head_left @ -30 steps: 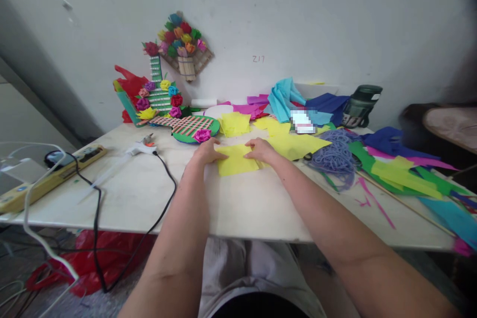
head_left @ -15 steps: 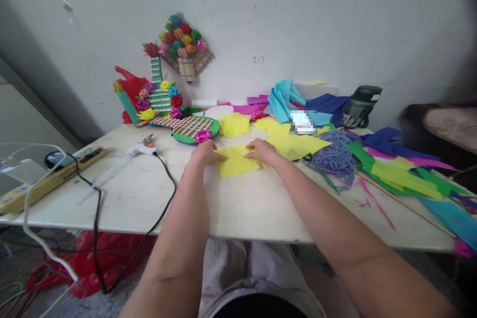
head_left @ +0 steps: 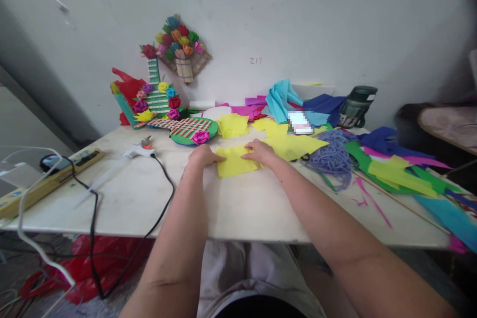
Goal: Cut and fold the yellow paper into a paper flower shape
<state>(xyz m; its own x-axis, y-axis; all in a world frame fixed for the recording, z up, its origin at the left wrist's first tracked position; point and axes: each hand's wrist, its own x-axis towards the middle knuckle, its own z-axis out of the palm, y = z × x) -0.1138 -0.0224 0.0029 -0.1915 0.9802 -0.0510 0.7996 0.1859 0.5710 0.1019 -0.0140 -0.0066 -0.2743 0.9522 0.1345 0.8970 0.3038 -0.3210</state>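
Note:
A piece of yellow crepe paper lies on the white table in front of me, between my hands. My left hand grips its left edge, the thumb laid on top and the fingers mostly hidden. With thumb and fingertips, my right hand pinches the upper right part of the same sheet. Beyond it rests a stack of yellow paper squares. A larger yellow sheet spreads out to the right of my right hand.
A glue gun with a black cord lies left, near a yellow power strip. A guitar-shaped craft with paper flowers stands behind. To the right are purple yarn, a thin stick, coloured paper scraps and a dark bottle.
Both hands stay on the yellow paper and have barely moved. The whole view has shifted slightly, so the background things appear a little further left.

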